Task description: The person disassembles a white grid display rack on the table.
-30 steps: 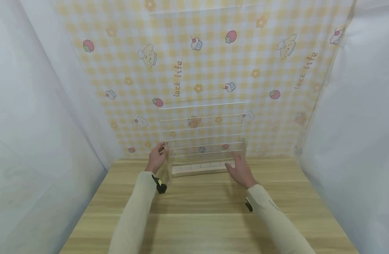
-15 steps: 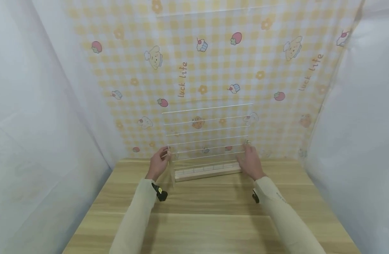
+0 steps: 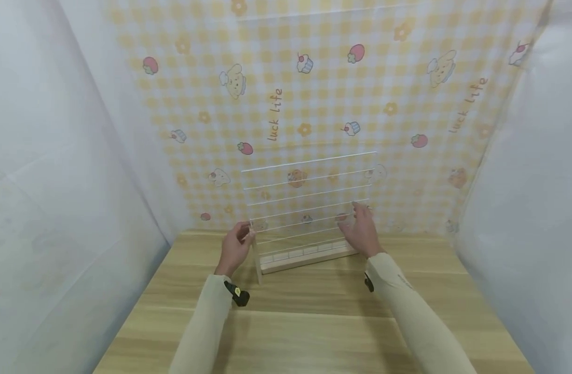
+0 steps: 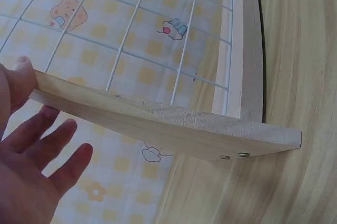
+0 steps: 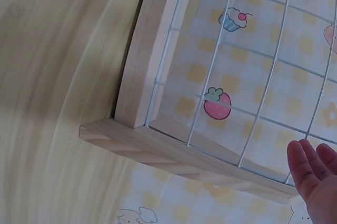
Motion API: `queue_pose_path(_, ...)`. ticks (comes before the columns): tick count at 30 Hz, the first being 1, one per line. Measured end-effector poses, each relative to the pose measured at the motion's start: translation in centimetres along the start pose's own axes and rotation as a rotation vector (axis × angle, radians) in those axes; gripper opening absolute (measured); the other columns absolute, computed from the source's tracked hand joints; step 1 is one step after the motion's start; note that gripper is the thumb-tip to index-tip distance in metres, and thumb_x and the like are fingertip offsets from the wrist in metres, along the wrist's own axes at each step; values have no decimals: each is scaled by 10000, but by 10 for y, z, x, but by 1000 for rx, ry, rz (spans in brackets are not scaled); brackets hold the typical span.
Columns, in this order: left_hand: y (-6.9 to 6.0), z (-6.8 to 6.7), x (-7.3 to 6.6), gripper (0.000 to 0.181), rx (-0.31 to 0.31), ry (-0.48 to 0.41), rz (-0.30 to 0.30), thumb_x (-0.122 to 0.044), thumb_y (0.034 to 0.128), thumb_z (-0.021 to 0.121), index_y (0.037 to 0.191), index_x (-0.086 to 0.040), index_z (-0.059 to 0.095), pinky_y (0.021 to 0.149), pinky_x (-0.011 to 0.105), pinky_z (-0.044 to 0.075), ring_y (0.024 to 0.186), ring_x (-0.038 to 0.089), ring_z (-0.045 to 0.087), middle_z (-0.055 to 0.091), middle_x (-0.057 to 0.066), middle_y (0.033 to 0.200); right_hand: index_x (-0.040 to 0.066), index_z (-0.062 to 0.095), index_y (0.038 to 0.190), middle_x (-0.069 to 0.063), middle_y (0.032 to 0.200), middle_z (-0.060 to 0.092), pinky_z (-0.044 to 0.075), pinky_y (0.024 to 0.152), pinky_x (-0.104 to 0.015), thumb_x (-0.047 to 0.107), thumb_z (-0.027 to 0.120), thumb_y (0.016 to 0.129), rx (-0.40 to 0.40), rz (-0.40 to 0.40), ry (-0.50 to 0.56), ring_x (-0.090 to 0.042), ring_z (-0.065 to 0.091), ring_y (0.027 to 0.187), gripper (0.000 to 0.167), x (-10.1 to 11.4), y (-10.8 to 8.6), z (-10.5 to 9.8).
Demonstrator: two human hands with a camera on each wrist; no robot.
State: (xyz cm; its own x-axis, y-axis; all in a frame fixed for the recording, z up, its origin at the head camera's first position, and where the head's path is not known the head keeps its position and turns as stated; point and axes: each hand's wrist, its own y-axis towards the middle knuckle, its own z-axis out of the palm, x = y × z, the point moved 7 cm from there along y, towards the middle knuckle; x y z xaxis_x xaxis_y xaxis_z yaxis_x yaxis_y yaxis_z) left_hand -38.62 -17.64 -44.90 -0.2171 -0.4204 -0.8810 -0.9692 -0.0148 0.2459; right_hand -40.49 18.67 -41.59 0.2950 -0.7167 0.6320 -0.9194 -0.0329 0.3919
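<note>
A white wire grid rack point(image 3: 309, 212) stands upright on the table, its long wooden base point(image 3: 309, 258) at an angle to the back wall. Wooden side boards close its two ends. My left hand point(image 3: 234, 249) pinches the upper end of the left side board point(image 4: 158, 124), thumb on one face and a fingertip behind, other fingers spread loosely. Two screw heads show low on that board. My right hand point(image 3: 362, 231) is by the rack's right end, fingers point(image 5: 303, 168) extended at the wires near the right side board point(image 5: 179, 155); whether they touch is unclear.
The wood-grain table point(image 3: 290, 332) stretches out in front of the rack. Behind it hangs a yellow checked cloth point(image 3: 314, 104) with printed cartoons. White sheets point(image 3: 48, 208) enclose the left and right sides.
The rack's left end has come nearer, so it stands more angled. My left hand stays at that end. My right hand went to the right end, then its fingers lifted and straightened by the wires.
</note>
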Motion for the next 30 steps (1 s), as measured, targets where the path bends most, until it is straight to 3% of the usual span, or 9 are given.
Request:
queue_pose_path(9, -7, 4, 1, 305, 9, -80, 46, -91, 1002, 600, 1292, -20, 535, 1108, 477, 472, 1355, 384, 542, 597, 200, 1414, -70, 264, 1520, -309, 1481, 391, 458, 1069, -609, 254, 723, 914, -1, 3, -8, -465, 476, 1300, 826, 1, 8, 10)
queue_pose_path(14, -15, 1, -2, 266, -38, -77, 81, -94, 985, 630, 1238, -31, 576, 1085, 480, 496, 1310, 335, 597, 682, 133, 1316, -57, 258, 1524, -308, 1460, 418, 497, 1013, -590, 245, 734, 906, -23, -1, 6, -450, 499, 1269, 836, 3, 13, 12)
queue_pose_path(23, -22, 2, 1, 250, -74, -63, 86, -107, 972, 658, 1215, -107, 599, 1063, 474, 514, 1273, 347, 623, 695, 130, 1302, -37, 278, 1525, -304, 1407, 488, 478, 1029, -591, 204, 788, 856, -123, 19, 55, -434, 505, 1275, 875, 1, 14, 16)
queue_pose_path(27, -21, 4, 3, 265, -95, -99, 98, -82, 958, 671, 1214, -73, 605, 1057, 473, 520, 1255, 362, 633, 703, 161, 1275, -34, 332, 1505, -274, 1247, 603, 437, 1080, -593, 201, 825, 821, -217, 0, 65, -438, 486, 1275, 875, 5, 12, 17)
queue_pose_path(30, -21, 7, 3, 271, -104, -109, 98, -77, 956, 671, 1217, -60, 598, 1057, 460, 521, 1254, 364, 633, 702, 161, 1277, -2, 425, 1464, -222, 1098, 639, 466, 1035, -559, 207, 854, 791, -291, -14, 20, -422, 508, 1198, 824, 7, 10, 18)
